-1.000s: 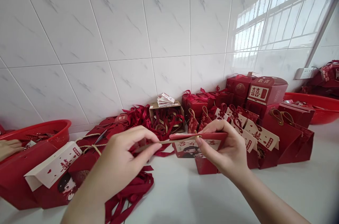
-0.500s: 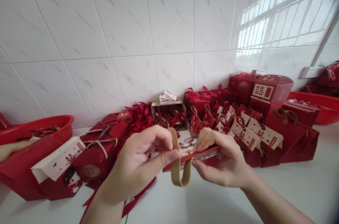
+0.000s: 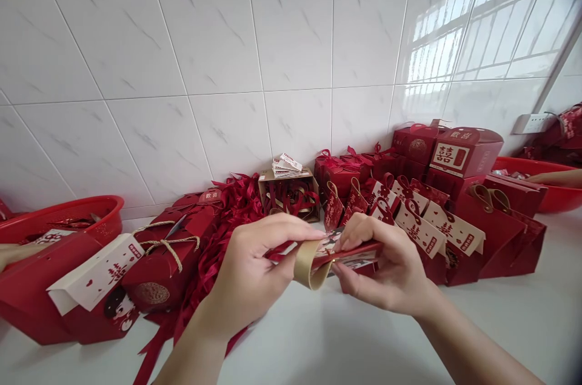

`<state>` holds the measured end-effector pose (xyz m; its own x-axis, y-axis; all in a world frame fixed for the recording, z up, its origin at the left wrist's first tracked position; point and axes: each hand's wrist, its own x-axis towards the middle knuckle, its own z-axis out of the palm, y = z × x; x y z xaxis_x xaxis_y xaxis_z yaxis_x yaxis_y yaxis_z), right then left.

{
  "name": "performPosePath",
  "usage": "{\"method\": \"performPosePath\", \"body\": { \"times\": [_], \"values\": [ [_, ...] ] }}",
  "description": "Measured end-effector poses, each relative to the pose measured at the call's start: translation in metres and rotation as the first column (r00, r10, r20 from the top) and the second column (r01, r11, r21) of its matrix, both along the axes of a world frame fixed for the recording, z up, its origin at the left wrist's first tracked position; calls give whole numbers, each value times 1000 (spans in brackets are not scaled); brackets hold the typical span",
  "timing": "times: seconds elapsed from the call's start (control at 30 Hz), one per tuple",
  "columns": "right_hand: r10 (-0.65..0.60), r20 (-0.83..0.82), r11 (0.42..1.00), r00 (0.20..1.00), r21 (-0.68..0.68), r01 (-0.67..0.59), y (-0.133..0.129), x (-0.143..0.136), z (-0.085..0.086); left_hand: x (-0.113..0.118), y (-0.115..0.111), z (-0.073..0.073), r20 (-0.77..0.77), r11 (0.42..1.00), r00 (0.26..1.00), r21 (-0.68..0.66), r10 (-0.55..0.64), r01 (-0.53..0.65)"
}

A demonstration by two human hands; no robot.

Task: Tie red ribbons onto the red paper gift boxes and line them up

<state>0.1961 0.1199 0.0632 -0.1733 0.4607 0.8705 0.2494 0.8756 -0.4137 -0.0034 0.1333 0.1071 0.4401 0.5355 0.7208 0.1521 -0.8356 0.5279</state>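
Observation:
My right hand (image 3: 386,264) pinches a small red gift box (image 3: 359,254) by its right end, thumb below and fingers on top. A picture in white and dark colours shows on the box's upper face. A tan leather-look strap (image 3: 308,267) loops around the near edge of the box, with a small gold fastener by my right thumb. My left hand (image 3: 259,264) is closed at the left end, thumb and fingers on the strap; its fingertips are partly hidden. Both hands are held above the white table (image 3: 327,336).
Red ribbons (image 3: 240,197) lie heaped left of an open carton (image 3: 291,194) of ribbon. Gift boxes stand at left (image 3: 154,282) and right (image 3: 464,151). Another person's hand (image 3: 9,256) is at the left red basin (image 3: 116,209), another arm (image 3: 559,177) over the right basin (image 3: 509,162).
My left hand has shifted its grip, with its fingers now stretched along the strap's upper side. The strap's hanging loop has risen and tightened toward the box. An arm has appeared over the right basin.

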Motion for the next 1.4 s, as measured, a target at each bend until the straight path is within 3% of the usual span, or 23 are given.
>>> {"method": "performPosePath", "body": {
  "times": [0.17,0.4,0.73,1.03,1.2,1.4],
  "values": [
    [-23,-4,1000,1000,5,23,-1,0,2,8,-5,-2,65,991,998,-136,12,-3],
    [-10,-16,1000,1000,-6,10,-1,2,1,5,-3,-2,50,993,998,-113,29,-23],
    [-3,-9,1000,1000,15,3,0,1,0,8,-5,0,37,980,999,-198,29,-21],
    [-41,99,997,994,71,34,-1,-1,3,7,-4,-6,-16,988,999,-145,45,-47],
    [-61,176,996,982,76,49,-2,0,5,3,-3,-7,-119,995,991,-66,61,-69],
    [-163,267,980,950,157,124,-1,-1,5,7,-7,-7,-159,975,968,-80,192,-206]
  ]
}}
